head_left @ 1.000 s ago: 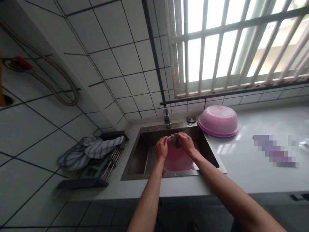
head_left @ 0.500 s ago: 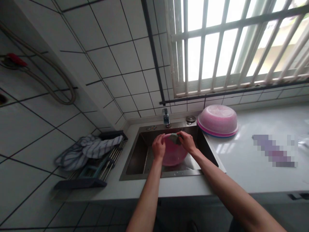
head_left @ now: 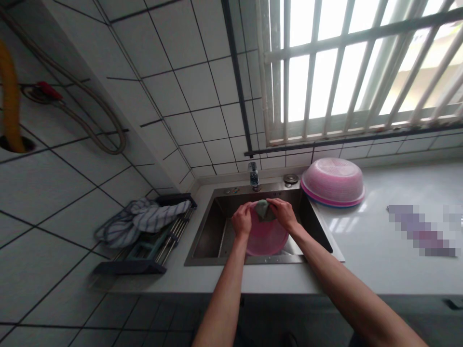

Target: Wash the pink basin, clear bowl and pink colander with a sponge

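Pink basin was held tilted inside steel sink, its rim pinched in the left hand's grip. Green cloth was pinched at the rim by the right hand's grip. Upturned pink bowl was set on white surface; striped cloth was left in dish rack.

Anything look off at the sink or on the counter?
Mainly the striped cloth: bunched in a loose heap on the rack left of the sink, not folded or spread. A pixelated patch at right hides what's there. No damage visible on the pink basin in the sink.
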Demonstrator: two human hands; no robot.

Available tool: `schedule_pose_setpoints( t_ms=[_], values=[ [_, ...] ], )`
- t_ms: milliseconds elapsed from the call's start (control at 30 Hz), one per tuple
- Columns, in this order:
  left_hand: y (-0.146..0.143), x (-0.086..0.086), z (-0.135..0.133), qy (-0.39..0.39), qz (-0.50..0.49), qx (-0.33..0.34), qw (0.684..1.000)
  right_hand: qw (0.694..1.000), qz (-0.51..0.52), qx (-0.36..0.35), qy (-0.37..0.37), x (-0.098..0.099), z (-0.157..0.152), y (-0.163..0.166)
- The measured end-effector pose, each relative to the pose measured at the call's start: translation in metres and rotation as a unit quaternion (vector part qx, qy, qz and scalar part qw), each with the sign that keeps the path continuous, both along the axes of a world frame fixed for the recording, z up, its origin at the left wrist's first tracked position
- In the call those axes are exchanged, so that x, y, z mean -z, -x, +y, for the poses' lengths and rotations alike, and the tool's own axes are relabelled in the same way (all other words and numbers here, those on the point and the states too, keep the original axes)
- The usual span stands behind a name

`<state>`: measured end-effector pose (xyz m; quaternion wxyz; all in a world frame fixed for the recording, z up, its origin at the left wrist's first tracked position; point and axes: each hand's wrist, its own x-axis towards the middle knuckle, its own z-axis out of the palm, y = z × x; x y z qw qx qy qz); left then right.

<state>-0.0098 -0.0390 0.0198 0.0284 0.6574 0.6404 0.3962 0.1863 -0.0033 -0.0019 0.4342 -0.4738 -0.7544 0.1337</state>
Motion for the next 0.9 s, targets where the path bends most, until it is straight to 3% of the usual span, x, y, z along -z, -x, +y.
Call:
schedule_pose_setpoints(
  t_ms=[67,267,467,533,667,767,900],
  values=[
    [0.003,0.001,0.0,-0.008,-0.012,-0.019,1.0,1.0,0.015,0.024,0.0,0.002,0.002,-0.004],
    [-0.006,0.003,0.0,0.019,0.032,0.065,0.997,0.998,-0.024,-0.04,-0.041,0.009,0.0,0.012],
    [0.003,0.003,0.004,0.004,-0.002,-0.021,1.0,1.0,0.017,0.019,0.001,0.012,0.008,-0.005],
    [-0.002,0.004,0.005,0.011,0.021,0.004,1.0,1.0,0.011,0.027,0.006,0.013,0.008,-0.005],
    [-0.01,0.005,0.004,0.032,0.07,0.069,0.995,0.999,-0.015,-0.033,-0.012,0.012,0.005,0.007],
    [-0.001,0.004,0.004,0.026,0.025,0.037,0.999,0.999,0.002,-0.037,-0.009,0.01,0.006,0.007],
    [0.009,0.004,0.006,0.011,-0.022,-0.02,0.999,0.999,0.03,0.029,0.014,0.007,0.008,-0.006]
  ],
)
